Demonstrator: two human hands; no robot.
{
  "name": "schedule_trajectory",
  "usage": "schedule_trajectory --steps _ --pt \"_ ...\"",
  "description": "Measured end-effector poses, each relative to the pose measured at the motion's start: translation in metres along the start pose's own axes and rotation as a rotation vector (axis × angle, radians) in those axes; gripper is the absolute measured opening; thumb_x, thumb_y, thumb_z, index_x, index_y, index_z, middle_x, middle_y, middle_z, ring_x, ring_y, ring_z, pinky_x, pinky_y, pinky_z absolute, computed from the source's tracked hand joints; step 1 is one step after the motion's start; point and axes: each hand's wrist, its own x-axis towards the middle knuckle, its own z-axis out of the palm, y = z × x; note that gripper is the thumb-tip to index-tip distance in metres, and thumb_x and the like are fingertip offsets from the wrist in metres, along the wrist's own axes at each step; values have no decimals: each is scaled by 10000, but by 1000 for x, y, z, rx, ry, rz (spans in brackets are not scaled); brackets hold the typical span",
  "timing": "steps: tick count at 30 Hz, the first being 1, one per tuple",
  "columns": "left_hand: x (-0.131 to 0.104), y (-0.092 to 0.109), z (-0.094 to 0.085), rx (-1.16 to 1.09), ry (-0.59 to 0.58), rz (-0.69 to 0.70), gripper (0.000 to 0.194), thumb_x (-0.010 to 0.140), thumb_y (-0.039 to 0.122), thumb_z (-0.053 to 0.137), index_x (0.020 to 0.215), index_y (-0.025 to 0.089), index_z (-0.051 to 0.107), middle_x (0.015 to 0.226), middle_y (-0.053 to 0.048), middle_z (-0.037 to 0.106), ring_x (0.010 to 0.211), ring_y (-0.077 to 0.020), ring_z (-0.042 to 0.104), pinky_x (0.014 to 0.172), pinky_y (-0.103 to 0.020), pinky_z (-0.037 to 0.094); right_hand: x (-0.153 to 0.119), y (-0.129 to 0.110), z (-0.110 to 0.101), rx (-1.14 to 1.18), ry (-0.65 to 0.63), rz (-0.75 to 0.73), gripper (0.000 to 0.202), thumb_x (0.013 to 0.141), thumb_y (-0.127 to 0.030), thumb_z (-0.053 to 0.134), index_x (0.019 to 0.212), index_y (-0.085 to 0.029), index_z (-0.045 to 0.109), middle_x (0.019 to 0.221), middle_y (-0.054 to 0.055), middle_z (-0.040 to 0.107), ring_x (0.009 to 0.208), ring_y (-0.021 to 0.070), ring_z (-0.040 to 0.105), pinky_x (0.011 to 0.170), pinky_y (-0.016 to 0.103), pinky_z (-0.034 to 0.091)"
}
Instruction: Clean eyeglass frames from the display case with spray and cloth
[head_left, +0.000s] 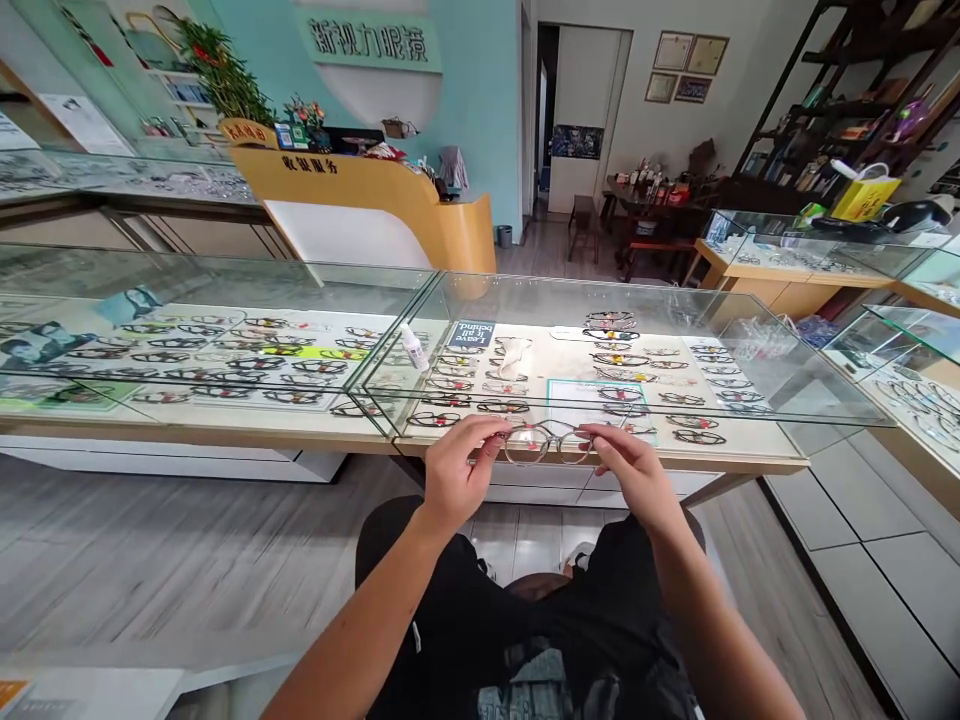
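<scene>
A pair of thin-framed eyeglasses (551, 441) is held up between both hands, just in front of the glass display case's near edge. My left hand (461, 468) pinches its left side between thumb and fingers. At the other end, my right hand (630, 470) grips the right side in the same way. Small reddish marks show through or on the lenses; I cannot tell which. Behind the eyeglasses, a small white bottle (414, 347) stands on the glass top, and a crumpled pale cloth (514, 355) lies near the middle of the case.
The glass display case (795, 400) spans the front, with rows of spectacle frames (697, 437) inside. Another case (247, 400) adjoins on the left. Beyond stands a curved wooden counter (360, 180). More cases (922, 400) line the right side. My legs are under the case's front edge.
</scene>
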Motion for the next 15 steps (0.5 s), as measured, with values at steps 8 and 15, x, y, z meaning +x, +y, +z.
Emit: schedule_trajectory --steps 8,15 --pt "-27 -8 26 -385 58 -429 201 1010 390 716 1078 226 809 978 -86 798 852 -227 800 820 -354 659 3 22 4 121 -12 138 332 897 -530 783 1124 -304 867 1109 80 826 1043 270 710 694 322 591" --pt "-22 -9 35 -476 131 -569 273 925 472 811 1004 211 817 937 -88 806 831 -240 806 789 -346 666 4 26 8 189 -32 168 332 904 -535 784 1123 -295 853 1143 86 828 1097 301 746 701 337 597"
